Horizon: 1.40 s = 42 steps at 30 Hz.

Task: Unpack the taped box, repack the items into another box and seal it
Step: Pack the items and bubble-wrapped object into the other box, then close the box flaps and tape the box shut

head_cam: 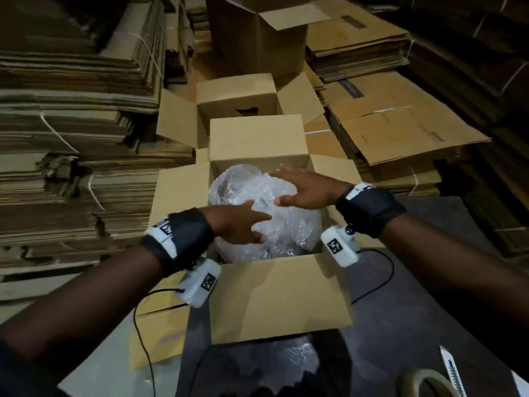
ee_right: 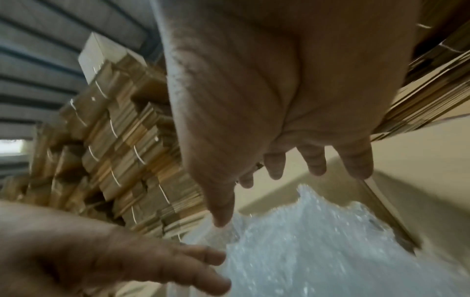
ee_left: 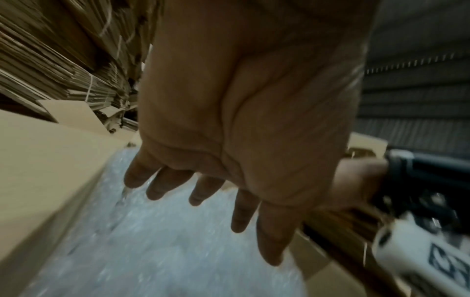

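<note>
An open cardboard box stands in front of me with its flaps spread. A big bundle of clear bubble wrap fills it and bulges above the rim; whatever is wrapped inside is hidden. My left hand lies on the near left of the bundle with its fingers straight. My right hand hovers flat over the far right of the bundle, fingers spread. The left wrist view shows the left hand open just above the bubble wrap. In the right wrist view the right hand is open above the bubble wrap.
A second open box stands just behind, and a taller open box farther back. Tied stacks of flat cardboard rise on the left and right. More bubble wrap, a tape roll and a cutter lie near me.
</note>
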Each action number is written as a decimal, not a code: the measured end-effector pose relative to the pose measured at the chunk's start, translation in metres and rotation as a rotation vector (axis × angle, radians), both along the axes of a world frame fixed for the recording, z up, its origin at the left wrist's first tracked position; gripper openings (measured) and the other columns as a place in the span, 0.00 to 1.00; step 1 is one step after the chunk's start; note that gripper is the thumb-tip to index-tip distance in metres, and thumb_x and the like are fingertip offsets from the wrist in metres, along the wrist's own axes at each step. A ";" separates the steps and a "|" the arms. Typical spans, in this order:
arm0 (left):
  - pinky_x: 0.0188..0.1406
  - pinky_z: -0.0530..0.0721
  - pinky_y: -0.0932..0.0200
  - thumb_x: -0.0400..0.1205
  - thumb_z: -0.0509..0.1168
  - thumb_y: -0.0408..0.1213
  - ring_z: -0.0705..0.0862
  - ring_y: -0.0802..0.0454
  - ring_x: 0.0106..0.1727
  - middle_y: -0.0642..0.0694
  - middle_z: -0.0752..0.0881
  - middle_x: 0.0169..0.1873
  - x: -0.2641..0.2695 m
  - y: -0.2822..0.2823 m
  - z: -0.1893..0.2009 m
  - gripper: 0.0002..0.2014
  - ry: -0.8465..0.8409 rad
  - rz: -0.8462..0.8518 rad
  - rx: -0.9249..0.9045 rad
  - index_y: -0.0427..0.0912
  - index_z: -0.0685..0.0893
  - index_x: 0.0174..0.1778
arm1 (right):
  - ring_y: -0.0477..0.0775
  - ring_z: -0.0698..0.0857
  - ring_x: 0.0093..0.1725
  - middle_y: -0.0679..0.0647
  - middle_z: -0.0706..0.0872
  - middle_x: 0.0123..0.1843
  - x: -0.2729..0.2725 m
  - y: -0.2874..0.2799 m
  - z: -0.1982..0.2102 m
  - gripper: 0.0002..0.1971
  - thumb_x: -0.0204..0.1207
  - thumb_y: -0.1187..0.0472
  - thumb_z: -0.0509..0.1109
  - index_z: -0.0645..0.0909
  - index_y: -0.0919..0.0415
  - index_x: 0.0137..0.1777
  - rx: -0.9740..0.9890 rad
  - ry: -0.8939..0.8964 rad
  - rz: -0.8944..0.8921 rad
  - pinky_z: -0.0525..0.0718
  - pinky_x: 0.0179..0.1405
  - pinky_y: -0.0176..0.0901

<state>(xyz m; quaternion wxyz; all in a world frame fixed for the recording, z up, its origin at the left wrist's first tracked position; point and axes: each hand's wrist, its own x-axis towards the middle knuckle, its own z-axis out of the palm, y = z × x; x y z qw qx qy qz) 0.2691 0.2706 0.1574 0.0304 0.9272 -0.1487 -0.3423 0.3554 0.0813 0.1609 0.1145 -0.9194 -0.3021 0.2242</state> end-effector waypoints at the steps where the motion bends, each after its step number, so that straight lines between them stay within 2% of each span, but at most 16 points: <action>1: 0.85 0.57 0.44 0.88 0.56 0.58 0.53 0.43 0.88 0.42 0.48 0.88 -0.003 0.004 0.009 0.33 -0.045 0.014 -0.068 0.59 0.53 0.87 | 0.57 0.57 0.89 0.56 0.55 0.91 -0.006 -0.007 0.007 0.38 0.84 0.42 0.68 0.56 0.48 0.89 0.092 -0.029 -0.027 0.59 0.85 0.50; 3: 0.83 0.58 0.49 0.87 0.58 0.57 0.53 0.49 0.88 0.45 0.58 0.87 -0.012 0.020 0.025 0.31 -0.153 0.095 -0.233 0.55 0.60 0.86 | 0.54 0.65 0.86 0.53 0.63 0.89 -0.017 -0.024 0.019 0.36 0.84 0.44 0.69 0.60 0.50 0.88 0.247 -0.092 -0.098 0.66 0.81 0.48; 5: 0.76 0.68 0.53 0.86 0.61 0.55 0.65 0.50 0.83 0.48 0.67 0.84 -0.025 0.044 0.034 0.30 -0.317 0.254 -0.379 0.53 0.65 0.85 | 0.53 0.69 0.82 0.51 0.68 0.86 -0.025 -0.050 0.019 0.35 0.83 0.44 0.70 0.63 0.51 0.87 0.332 -0.158 -0.217 0.72 0.79 0.52; 7: 0.61 0.76 0.55 0.86 0.63 0.51 0.75 0.47 0.74 0.45 0.71 0.80 -0.039 0.069 0.034 0.29 -0.426 0.534 -0.459 0.51 0.66 0.84 | 0.56 0.72 0.80 0.53 0.71 0.84 -0.030 -0.085 0.011 0.35 0.81 0.39 0.70 0.65 0.50 0.85 0.353 -0.243 -0.400 0.76 0.75 0.57; 9: 0.53 0.75 0.54 0.86 0.64 0.49 0.78 0.40 0.69 0.38 0.73 0.79 -0.057 0.104 0.022 0.30 -0.416 0.837 -0.486 0.45 0.66 0.84 | 0.62 0.74 0.78 0.56 0.74 0.81 -0.038 -0.118 0.000 0.38 0.79 0.35 0.69 0.66 0.51 0.84 0.360 -0.276 -0.607 0.77 0.73 0.62; 12: 0.64 0.76 0.44 0.81 0.66 0.63 0.78 0.38 0.69 0.38 0.77 0.74 -0.085 0.148 -0.004 0.36 -0.224 1.129 -0.551 0.43 0.72 0.79 | 0.66 0.70 0.82 0.59 0.68 0.86 -0.063 -0.149 -0.012 0.41 0.81 0.38 0.68 0.59 0.57 0.88 0.400 0.021 -0.948 0.74 0.72 0.62; 14: 0.63 0.81 0.37 0.85 0.59 0.60 0.82 0.36 0.64 0.39 0.82 0.64 -0.099 0.154 -0.009 0.24 -0.122 1.188 -0.630 0.47 0.78 0.69 | 0.67 0.77 0.75 0.58 0.75 0.81 -0.077 -0.158 -0.019 0.41 0.78 0.34 0.68 0.65 0.55 0.85 0.459 0.209 -1.037 0.80 0.61 0.61; 17: 0.48 0.85 0.42 0.89 0.58 0.49 0.85 0.41 0.49 0.33 0.86 0.54 -0.103 0.146 -0.002 0.16 -0.344 1.118 -0.742 0.43 0.82 0.62 | 0.57 0.82 0.60 0.59 0.84 0.69 -0.081 -0.153 -0.011 0.24 0.84 0.40 0.66 0.80 0.56 0.70 0.618 0.120 -1.014 0.85 0.60 0.62; 20: 0.37 0.80 0.54 0.89 0.58 0.48 0.85 0.47 0.47 0.37 0.87 0.50 -0.106 0.130 0.021 0.11 -0.605 1.090 -0.952 0.51 0.83 0.59 | 0.54 0.81 0.60 0.52 0.84 0.64 -0.086 -0.143 0.012 0.18 0.87 0.41 0.61 0.82 0.51 0.66 0.772 0.028 -0.997 0.84 0.51 0.49; 22: 0.42 0.82 0.55 0.90 0.54 0.50 0.88 0.50 0.51 0.46 0.88 0.51 -0.107 0.112 0.033 0.12 -0.610 1.000 -1.065 0.55 0.82 0.61 | 0.52 0.86 0.60 0.50 0.88 0.61 -0.088 -0.132 0.020 0.21 0.88 0.38 0.56 0.84 0.48 0.63 0.886 0.068 -0.913 0.83 0.57 0.51; 25: 0.53 0.85 0.54 0.90 0.52 0.50 0.89 0.57 0.55 0.49 0.90 0.54 -0.095 0.081 0.031 0.18 -0.513 0.801 -1.088 0.51 0.82 0.67 | 0.48 0.92 0.50 0.51 0.93 0.51 -0.084 -0.104 0.015 0.22 0.89 0.39 0.52 0.85 0.48 0.61 0.980 0.224 -0.803 0.88 0.45 0.47; 29: 0.57 0.85 0.55 0.86 0.66 0.47 0.87 0.58 0.58 0.49 0.89 0.58 -0.066 0.058 -0.006 0.15 -0.493 0.629 -0.930 0.47 0.84 0.65 | 0.41 0.89 0.41 0.58 0.89 0.46 -0.076 -0.061 -0.019 0.10 0.87 0.58 0.68 0.82 0.60 0.64 0.883 0.078 -0.591 0.85 0.47 0.46; 32: 0.66 0.82 0.50 0.83 0.70 0.41 0.81 0.53 0.63 0.47 0.85 0.62 -0.049 0.055 -0.035 0.15 -0.549 0.474 -0.646 0.47 0.85 0.66 | 0.49 0.83 0.59 0.52 0.85 0.59 -0.080 -0.047 -0.044 0.21 0.77 0.51 0.78 0.82 0.53 0.69 0.545 -0.124 -0.452 0.86 0.57 0.54; 34: 0.69 0.77 0.48 0.81 0.72 0.47 0.74 0.51 0.67 0.48 0.79 0.66 -0.044 0.057 -0.046 0.17 -0.572 0.393 -0.507 0.52 0.85 0.66 | 0.56 0.72 0.72 0.52 0.74 0.73 -0.086 -0.044 -0.050 0.30 0.75 0.43 0.78 0.76 0.47 0.76 0.334 -0.241 -0.440 0.82 0.62 0.54; 38: 0.74 0.72 0.43 0.73 0.76 0.60 0.64 0.42 0.78 0.45 0.66 0.77 -0.023 0.071 -0.054 0.36 -0.505 0.443 -0.429 0.55 0.75 0.76 | 0.71 0.65 0.82 0.60 0.53 0.88 -0.091 -0.045 -0.055 0.56 0.67 0.30 0.77 0.46 0.42 0.86 0.237 -0.083 -0.742 0.77 0.71 0.68; 42: 0.72 0.76 0.36 0.67 0.80 0.61 0.67 0.40 0.78 0.43 0.64 0.81 0.017 0.088 -0.043 0.52 -0.454 0.579 -0.506 0.52 0.61 0.83 | 0.69 0.55 0.88 0.64 0.47 0.91 -0.113 -0.047 -0.052 0.62 0.69 0.30 0.76 0.35 0.46 0.88 0.240 0.022 -0.817 0.69 0.78 0.69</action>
